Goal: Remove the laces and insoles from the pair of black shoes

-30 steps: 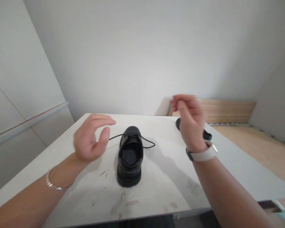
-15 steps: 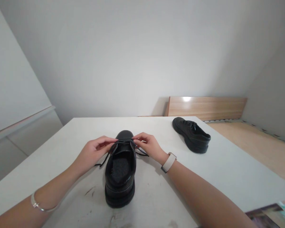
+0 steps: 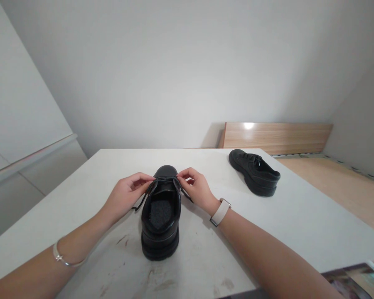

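Setting: white table (image 3: 299, 216) is standing against a plain pale wall (image 3: 187, 74); smudges and scuff marks are showing on the tabletop near its front edge.
Left hand (image 3: 124, 195): is pinching the lace (image 3: 142, 202) on the left side of the near shoe, thumb and forefinger closed on it at the top of the opening.
Right hand (image 3: 197, 189): is pinching the lace on the right side of the same shoe, fingertips closed on it, just across from the left hand.
Near shoe (image 3: 160, 214): black, is sitting upright on the table between the two hands, heel toward the person and toe pointing away; its opening is facing up with a grey insole showing.
Lace run: a loose end is trailing down beneath the left hand onto the tabletop; another short length is lying under the right hand.
Second shoe (image 3: 255, 172): black, is resting on the table well apart from the right hand, farther out and to that hand's outer side; nothing is touching it.
Bracelet (image 3: 65, 259): thin and silvery, is circling the left forearm.
Watch (image 3: 220, 211): pale band, is sitting on the right wrist.
Wooden panel (image 3: 277, 137): is lying beyond the second shoe, against the wall.
Obstructions: no object is lying between the hands and the near shoe; the fingers themselves are hiding the lace crossing.
Lower right corner: a dark and teal item (image 3: 366, 278) is showing, too cut off to identify.
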The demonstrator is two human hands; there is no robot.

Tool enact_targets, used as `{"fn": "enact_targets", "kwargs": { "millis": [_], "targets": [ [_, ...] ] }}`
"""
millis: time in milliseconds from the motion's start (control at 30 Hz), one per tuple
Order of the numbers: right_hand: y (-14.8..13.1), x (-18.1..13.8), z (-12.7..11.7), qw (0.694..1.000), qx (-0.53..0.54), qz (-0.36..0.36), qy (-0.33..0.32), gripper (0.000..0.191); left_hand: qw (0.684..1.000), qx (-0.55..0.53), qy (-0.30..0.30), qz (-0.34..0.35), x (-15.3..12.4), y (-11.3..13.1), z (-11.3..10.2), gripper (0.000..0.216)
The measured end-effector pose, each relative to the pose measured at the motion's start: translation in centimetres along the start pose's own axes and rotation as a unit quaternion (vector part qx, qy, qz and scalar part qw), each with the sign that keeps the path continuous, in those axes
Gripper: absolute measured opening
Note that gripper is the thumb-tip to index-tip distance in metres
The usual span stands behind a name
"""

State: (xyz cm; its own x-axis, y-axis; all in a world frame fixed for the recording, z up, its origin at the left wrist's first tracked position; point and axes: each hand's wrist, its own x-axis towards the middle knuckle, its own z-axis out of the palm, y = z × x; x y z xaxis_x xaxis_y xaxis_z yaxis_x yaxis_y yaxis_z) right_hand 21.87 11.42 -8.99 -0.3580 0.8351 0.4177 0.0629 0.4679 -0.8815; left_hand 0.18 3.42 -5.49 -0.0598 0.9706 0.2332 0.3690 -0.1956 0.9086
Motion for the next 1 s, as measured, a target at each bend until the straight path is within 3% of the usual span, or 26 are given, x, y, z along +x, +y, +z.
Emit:
{"fn": "enact_targets", "kwargs": {
  "millis": [167, 400, 533, 733, 1000],
  "targets": [
    [-0.1, -0.1, 0.2, 1.0, -0.022, -0.019, 0.005, 0.013, 0.999, 0.023, 0.009, 0.028, 0.0, -0.5, 0.1, 0.041],
    [-0.3, -0.1, 0.8, 0.996, -0.064, -0.068, 0.015, 0.011, 0.973, 0.168, 0.056, 0.149, 0.1, -0.3, 0.4, 0.025],
    [-0.4, 0.0, 0.5, 0.995, -0.079, -0.068, 0.01, 0.012, 0.986, 0.118, 0.037, 0.108, 0.4, -0.4, 0.4, 0.025],
    [-0.2, 0.1, -0.7, 0.998, -0.036, -0.006, -0.047, 0.022, 0.998, 0.011, -0.047, 0.032, 0.6, -0.9, -0.1, 0.035],
    [-1.1, 0.0, -0.7, 0.997, 0.038, 0.029, -0.06, 0.024, 0.997, 0.0, 0.008, 0.072, 0.4, -0.3, 0.0, 0.027]
  ]
}}
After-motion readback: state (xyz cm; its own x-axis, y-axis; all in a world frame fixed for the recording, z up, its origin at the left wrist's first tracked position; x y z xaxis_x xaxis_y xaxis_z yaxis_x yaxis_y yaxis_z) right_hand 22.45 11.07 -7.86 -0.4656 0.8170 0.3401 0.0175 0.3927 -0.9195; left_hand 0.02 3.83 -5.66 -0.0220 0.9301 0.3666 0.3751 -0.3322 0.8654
